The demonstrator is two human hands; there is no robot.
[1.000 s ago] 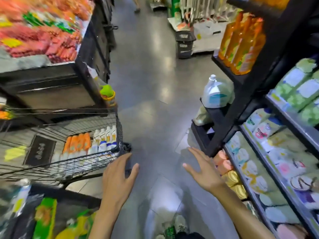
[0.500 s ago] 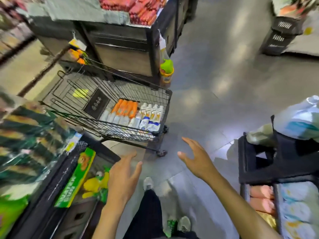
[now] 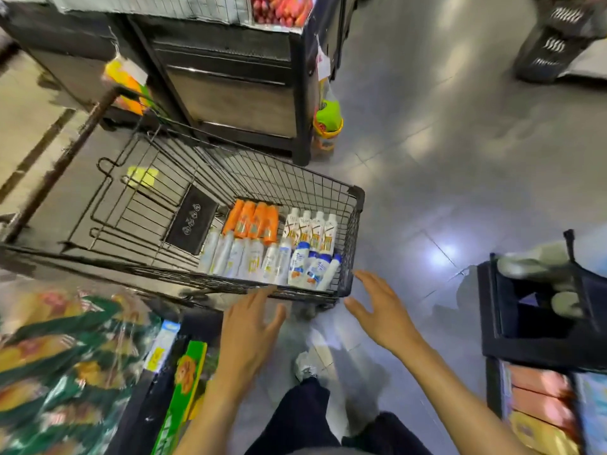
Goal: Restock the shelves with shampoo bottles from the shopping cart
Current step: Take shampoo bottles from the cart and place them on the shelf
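A black wire shopping cart (image 3: 351,224) stands in the aisle ahead of me. At its right end lie several orange shampoo bottles (image 3: 251,221), white bottles (image 3: 312,229), pale clear bottles (image 3: 236,254) and blue-capped white bottles (image 3: 308,266). My left hand (image 3: 251,326) hovers open just in front of the cart's near rim, fingers straight, holding nothing. My right hand (image 3: 382,311) is open too, fingers spread, beside the cart's near right corner and apart from it.
A dark display stand (image 3: 230,90) with red packets on top rises behind the cart. Shelves of green packets (image 3: 65,362) are at my lower left. A black shelf unit (image 3: 538,326) with packaged goods is at the right. A black basket (image 3: 551,44) sits far right.
My view has swung left and down from the right-hand shelves to the cart, which is now closer. Both hands have stayed open and moved toward the cart's near edge.
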